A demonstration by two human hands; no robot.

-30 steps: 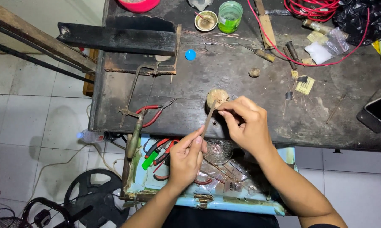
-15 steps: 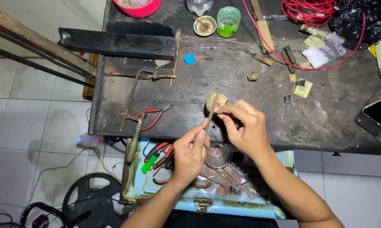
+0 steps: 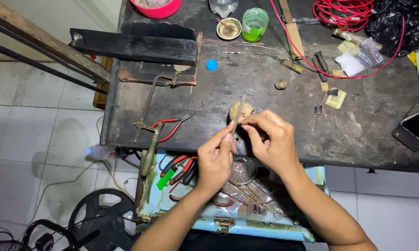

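Observation:
My left hand point(image 3: 216, 155) pinches a thin flat stick-like tool point(image 3: 239, 110) that points up and away. My right hand point(image 3: 271, 139) has its fingertips closed on something small right beside that tool; what it holds is too small to tell. Both hands hover over the near edge of a dark worn workbench point(image 3: 265, 88). Just behind the tool's tip lies a small round tan piece point(image 3: 245, 109).
Red-handled pliers point(image 3: 170, 126) lie left of my hands. An open light-blue toolbox point(image 3: 209, 204) with pliers and a glass dish sits below. Farther back are a green jar point(image 3: 255, 24), a small bowl point(image 3: 229, 28), red wire point(image 3: 339, 9) and a phone point(image 3: 416, 125) at right.
Both hands stay together at the same spot. The thin tool in the left hand has tipped more upright, and the view has shifted slightly.

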